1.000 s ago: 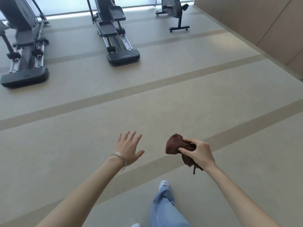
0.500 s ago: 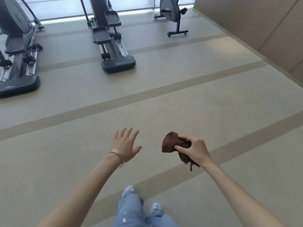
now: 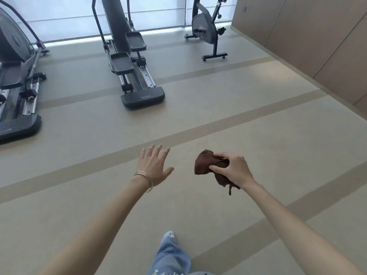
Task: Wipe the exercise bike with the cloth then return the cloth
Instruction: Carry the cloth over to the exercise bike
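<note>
The grey exercise bike (image 3: 206, 28) stands far ahead at the top right, by the window, with its upper part cut off by the frame. My right hand (image 3: 233, 170) grips a bunched dark brown cloth (image 3: 205, 162) in front of me, a corner of it dangling below my wrist. My left hand (image 3: 154, 165) is stretched forward, fingers spread and holding nothing, bangles on its wrist. Both hands are well short of the bike.
Two elliptical trainers stand to the left, one in the middle (image 3: 131, 66) and one at the left edge (image 3: 15, 86). A wood-panelled wall (image 3: 317, 36) runs along the right. Beige striped floor (image 3: 218, 96) lies between me and the machines. My jeans leg and shoe (image 3: 169, 237) show below.
I have walked forward: the bike and ellipticals are nearer and larger in view. My hands keep their pose, the right one still gripping the cloth. My feet have swapped positions.
</note>
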`<state>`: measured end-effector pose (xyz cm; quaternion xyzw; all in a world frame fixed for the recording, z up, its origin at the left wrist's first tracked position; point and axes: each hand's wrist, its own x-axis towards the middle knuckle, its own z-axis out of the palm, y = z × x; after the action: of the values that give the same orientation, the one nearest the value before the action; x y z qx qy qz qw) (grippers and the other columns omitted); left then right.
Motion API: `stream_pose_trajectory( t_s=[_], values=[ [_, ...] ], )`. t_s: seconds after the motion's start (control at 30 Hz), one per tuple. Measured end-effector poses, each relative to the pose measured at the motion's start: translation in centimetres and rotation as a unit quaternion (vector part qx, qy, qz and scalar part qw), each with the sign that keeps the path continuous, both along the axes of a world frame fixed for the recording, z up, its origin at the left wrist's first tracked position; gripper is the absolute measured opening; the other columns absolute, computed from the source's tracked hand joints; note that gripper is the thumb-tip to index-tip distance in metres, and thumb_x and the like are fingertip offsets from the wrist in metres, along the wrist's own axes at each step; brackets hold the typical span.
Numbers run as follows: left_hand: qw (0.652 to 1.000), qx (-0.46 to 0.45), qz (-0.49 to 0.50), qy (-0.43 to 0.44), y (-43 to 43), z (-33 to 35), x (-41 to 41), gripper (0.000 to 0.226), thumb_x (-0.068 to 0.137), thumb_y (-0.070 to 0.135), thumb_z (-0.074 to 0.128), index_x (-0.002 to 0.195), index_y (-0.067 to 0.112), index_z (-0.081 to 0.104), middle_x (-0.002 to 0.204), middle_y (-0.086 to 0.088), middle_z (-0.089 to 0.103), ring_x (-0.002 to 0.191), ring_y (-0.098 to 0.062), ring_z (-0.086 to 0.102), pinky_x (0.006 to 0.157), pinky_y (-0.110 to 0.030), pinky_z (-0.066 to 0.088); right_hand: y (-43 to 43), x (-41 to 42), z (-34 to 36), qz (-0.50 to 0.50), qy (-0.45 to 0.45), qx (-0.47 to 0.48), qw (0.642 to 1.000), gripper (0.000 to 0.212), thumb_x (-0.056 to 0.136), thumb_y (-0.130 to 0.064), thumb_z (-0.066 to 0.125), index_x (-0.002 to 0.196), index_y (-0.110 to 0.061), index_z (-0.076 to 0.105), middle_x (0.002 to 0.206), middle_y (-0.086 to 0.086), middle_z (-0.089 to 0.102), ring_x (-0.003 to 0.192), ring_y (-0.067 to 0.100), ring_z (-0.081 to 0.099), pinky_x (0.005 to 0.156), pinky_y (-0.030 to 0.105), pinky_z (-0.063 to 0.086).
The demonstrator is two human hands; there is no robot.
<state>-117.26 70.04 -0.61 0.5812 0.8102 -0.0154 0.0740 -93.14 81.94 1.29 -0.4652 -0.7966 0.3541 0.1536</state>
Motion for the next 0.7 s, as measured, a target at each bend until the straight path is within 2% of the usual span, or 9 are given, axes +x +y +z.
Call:
stream_pose_trajectory(
  t_s=[0.17, 0.47, 0.7],
  values=[
    [1.0, -0.001, -0.014, 0.01, 4.7, 0.6, -6.1, 0.072, 0.088, 0.057, 0.041, 0.147, 0.026, 0.012, 0.156, -0.005, 0.015, 0.144, -0.028, 0.013, 0.117, -0.046, 0.011, 4.7, -6.6, 0.4, 0.014, -0.019, 0.023, 0.999, 0.048, 0.067, -0.035, 0.079, 0.112, -0.025, 0.066, 0.109, -0.005, 0.07, 0.098, 0.012, 0.064, 0.089, 0.032, 0.049],
    [1.0, -0.026, 0.006, 0.009, 13.0, -1.0, -13.7, 0.073, 0.088, 0.059, 0.04, 0.147, 0.027, 0.012, 0.157, -0.005, 0.014, 0.144, -0.028, 0.012, 0.117, -0.047, 0.012, 14.3, -13.5, -0.7, 0.017, -0.022, 0.019, 0.999, 0.047, 0.066, -0.031, 0.079, 0.111, -0.025, 0.067, 0.108, -0.006, 0.07, 0.097, 0.012, 0.064, 0.086, 0.029, 0.049],
    [0.999, -0.038, 0.023, 0.005, 24.0, -1.2, -17.7, 0.074, 0.088, 0.058, 0.041, 0.147, 0.026, 0.011, 0.158, -0.005, 0.012, 0.144, -0.029, 0.009, 0.117, -0.048, 0.01, 26.3, -18.4, -1.4, 0.032, -0.017, -0.001, 0.999, 0.047, 0.066, -0.031, 0.079, 0.111, -0.025, 0.067, 0.108, -0.005, 0.07, 0.099, 0.012, 0.063, 0.089, 0.033, 0.049]
  ],
)
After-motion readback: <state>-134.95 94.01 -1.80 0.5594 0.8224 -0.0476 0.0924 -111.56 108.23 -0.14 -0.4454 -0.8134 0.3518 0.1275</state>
